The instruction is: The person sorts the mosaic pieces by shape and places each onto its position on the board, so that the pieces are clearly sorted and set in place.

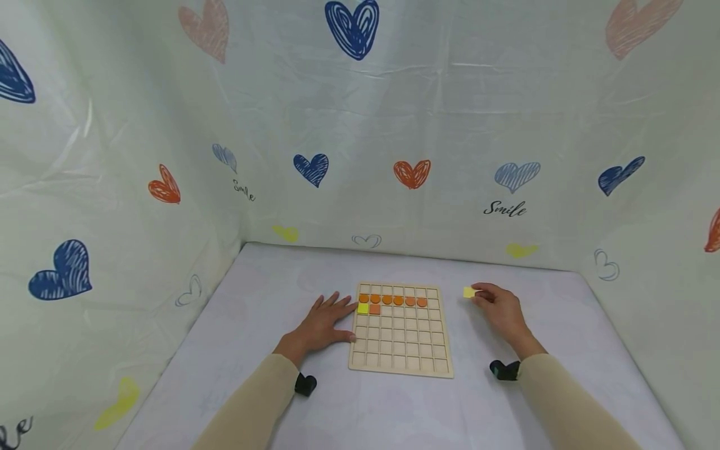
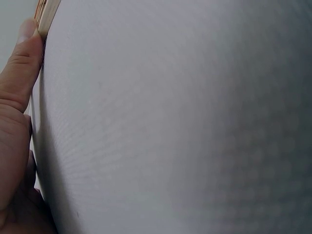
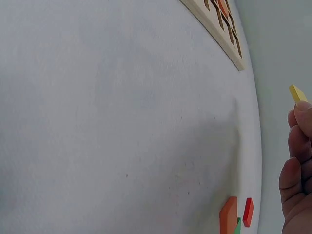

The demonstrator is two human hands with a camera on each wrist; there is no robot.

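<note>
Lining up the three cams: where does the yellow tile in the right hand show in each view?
Head: right of centre, in the lower half; the yellow tile is pinched in the right hand.
Left wrist: not in it.
Right wrist: near the right edge, a little above mid-height.
Shared landmark: the wooden board, whole in head, an edge at top left in left wrist, a corner at top right in right wrist.

Gridded wooden board (image 1: 402, 345) on white table (image 1: 410, 412), part filled.
Left grip (image 1: 322, 325): bare hand, fingers spread, touching board's left edge. Right grip (image 1: 500, 312): bare hand right of and apart from board, pinching a yellow square tile (image 1: 469, 292). Second row from far edge holds six orange discs (image 1: 387, 300); third row, left end: a second yellow square (image 1: 362, 308), then an orange square (image 1: 374, 309). Heart-printed sheeting (image 1: 360, 112) hangs far, left and right.
</note>
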